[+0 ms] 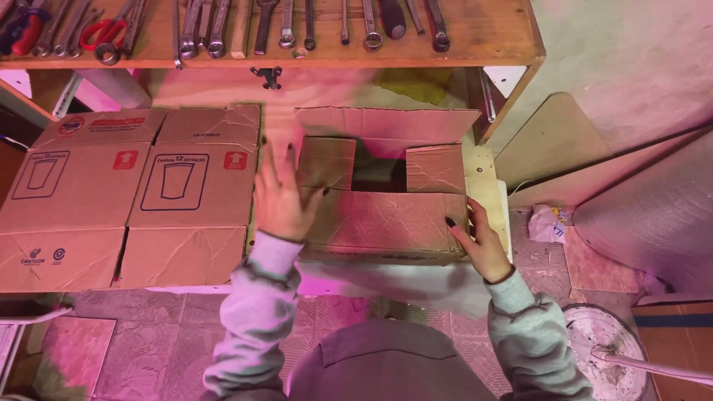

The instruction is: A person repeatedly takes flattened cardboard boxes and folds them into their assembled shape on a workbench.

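A brown cardboard box (pixel 386 219) sits in front of me with its top flaps partly folded in and a dark gap at the middle. My left hand (pixel 284 197) lies flat with fingers spread on the box's left side, touching the left inner flap (pixel 327 162). My right hand (pixel 479 241) grips the near right corner of the front flap, thumb on top. The far flap (pixel 386 122) stands open toward the shelf. Grey sleeves cover both arms.
A flattened printed cardboard box (pixel 126 197) lies to the left. Above, a wooden shelf (pixel 483 33) holds several wrenches and red-handled pliers (pixel 104 30). A white bucket (pixel 605 349), a crumpled wrapper (pixel 548 223) and another box (pixel 676 334) are on the tiled floor at right.
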